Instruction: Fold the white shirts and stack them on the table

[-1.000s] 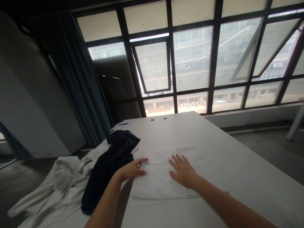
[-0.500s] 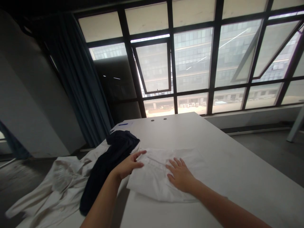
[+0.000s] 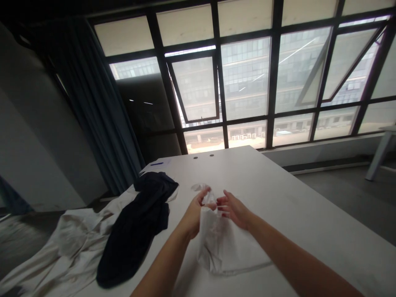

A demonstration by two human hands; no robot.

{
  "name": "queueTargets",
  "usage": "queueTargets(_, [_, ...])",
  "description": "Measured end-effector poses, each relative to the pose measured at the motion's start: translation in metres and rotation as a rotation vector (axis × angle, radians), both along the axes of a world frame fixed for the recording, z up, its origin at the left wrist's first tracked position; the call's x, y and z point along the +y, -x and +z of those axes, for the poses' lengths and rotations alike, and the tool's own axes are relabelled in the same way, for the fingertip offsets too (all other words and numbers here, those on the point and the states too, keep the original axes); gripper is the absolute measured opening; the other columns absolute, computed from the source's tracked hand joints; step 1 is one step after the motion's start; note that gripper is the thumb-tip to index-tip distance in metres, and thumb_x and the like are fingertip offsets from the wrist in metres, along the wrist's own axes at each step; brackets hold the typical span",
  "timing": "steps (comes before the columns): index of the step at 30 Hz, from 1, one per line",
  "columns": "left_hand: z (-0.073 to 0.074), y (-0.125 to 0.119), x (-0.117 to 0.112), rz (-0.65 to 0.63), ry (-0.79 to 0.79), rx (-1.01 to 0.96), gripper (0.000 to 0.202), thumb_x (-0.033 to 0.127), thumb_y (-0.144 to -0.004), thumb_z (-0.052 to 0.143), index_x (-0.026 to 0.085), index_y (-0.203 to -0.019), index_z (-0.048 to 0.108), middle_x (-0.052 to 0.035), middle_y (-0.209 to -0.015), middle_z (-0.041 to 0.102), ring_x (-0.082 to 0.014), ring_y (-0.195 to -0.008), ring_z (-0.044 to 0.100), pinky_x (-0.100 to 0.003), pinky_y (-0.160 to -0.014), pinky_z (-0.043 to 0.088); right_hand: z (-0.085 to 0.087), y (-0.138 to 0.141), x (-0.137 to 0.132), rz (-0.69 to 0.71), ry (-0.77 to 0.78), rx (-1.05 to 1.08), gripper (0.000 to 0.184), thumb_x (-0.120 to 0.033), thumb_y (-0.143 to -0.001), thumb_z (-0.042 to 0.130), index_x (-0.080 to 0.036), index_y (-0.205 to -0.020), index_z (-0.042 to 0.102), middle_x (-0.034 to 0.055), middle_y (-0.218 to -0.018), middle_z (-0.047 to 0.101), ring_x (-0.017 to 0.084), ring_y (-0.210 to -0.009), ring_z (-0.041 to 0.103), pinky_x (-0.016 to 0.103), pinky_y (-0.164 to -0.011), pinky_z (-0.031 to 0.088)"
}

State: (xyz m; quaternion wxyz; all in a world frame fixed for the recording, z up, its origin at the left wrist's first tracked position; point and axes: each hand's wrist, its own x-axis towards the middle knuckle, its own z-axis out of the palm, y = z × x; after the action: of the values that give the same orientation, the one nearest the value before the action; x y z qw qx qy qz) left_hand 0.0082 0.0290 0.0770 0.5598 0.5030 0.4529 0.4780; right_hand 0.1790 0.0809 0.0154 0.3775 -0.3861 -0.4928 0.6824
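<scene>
A white garment (image 3: 238,247) is partly lifted off the table in front of me, bunched at its left end, its kind unclear. My left hand (image 3: 198,212) grips the raised fold, with the thumb in front and the fingers curled behind. Close on the right side of that fold is my right hand (image 3: 233,209), fingers apart and turned inward against the fabric; some fingertips are hard to make out. Left of my hands lies a dark navy garment (image 3: 136,222), crumpled, on top of pale cream cloth (image 3: 74,239).
The long white table (image 3: 309,239) runs away toward the windows. On its far left corner are a sheet of paper (image 3: 163,165) and a blue pen (image 3: 156,163). Two round dark holes (image 3: 195,157) mark the far end. A blue curtain (image 3: 102,123) hangs at the left.
My left hand has moved right and raised the white garment's left side, which lay flat before. The right hand has turned from palm-down on the fabric to facing the fold.
</scene>
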Motion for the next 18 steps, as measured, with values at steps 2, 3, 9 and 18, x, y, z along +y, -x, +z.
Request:
queueTargets(2, [-0.018, -0.029, 0.001, -0.017, -0.034, -0.05, 0.087, 0.029, -0.072, 0.081, 0.022, -0.147, 0.038, -0.0114, -0.12, 0.066, -0.024, -0.096, 0.069, -0.037, -0.085, 0.055, 0.015, -0.015, 0.003, 0.047, 0.072, 0.045, 0.064, -0.076, -0.088, 0.035, -0.018, -0.102, 0.059, 0.0122, -0.108, 0.069, 0.021, -0.089, 0.067, 0.033, -0.073, 0.055])
queueTargets(3, [-0.026, -0.041, 0.001, -0.03, -0.071, -0.059, 0.084, 0.027, -0.072, 0.081, 0.023, -0.145, 0.04, -0.0117, -0.123, 0.065, -0.0248, -0.102, 0.067, -0.037, -0.089, 0.053, 0.021, -0.021, 0.004, 0.077, 0.092, 0.045, 0.062, -0.076, -0.087, 0.04, -0.019, -0.099, 0.06, 0.01, -0.101, 0.069, 0.019, -0.081, 0.066, 0.03, -0.066, 0.054])
queueTargets(9, [-0.077, -0.068, -0.005, -0.196, -0.213, 0.065, 0.064, 0.025, -0.078, 0.075, 0.023, -0.133, 0.042, -0.0086, -0.109, 0.063, -0.0204, -0.091, 0.063, -0.033, -0.08, 0.052, 0.017, -0.035, 0.003, 0.127, -0.087, -0.231, 0.037, -0.056, -0.079, 0.069, -0.02, -0.082, 0.062, 0.0001, -0.072, 0.064, 0.013, -0.061, 0.055, 0.022, -0.051, 0.043])
queueTargets(18, [-0.056, -0.041, -0.008, -0.395, -0.148, 0.21, 0.029, 0.027, -0.084, 0.066, 0.023, -0.106, 0.047, -0.0042, -0.101, 0.061, -0.0156, -0.084, 0.061, -0.029, -0.075, 0.048, -0.011, -0.033, 0.022, -0.153, -0.422, -0.756, 0.023, -0.03, -0.086, 0.054, -0.017, -0.07, 0.063, 0.0053, -0.069, 0.069, 0.018, -0.07, 0.062, 0.026, -0.062, 0.043])
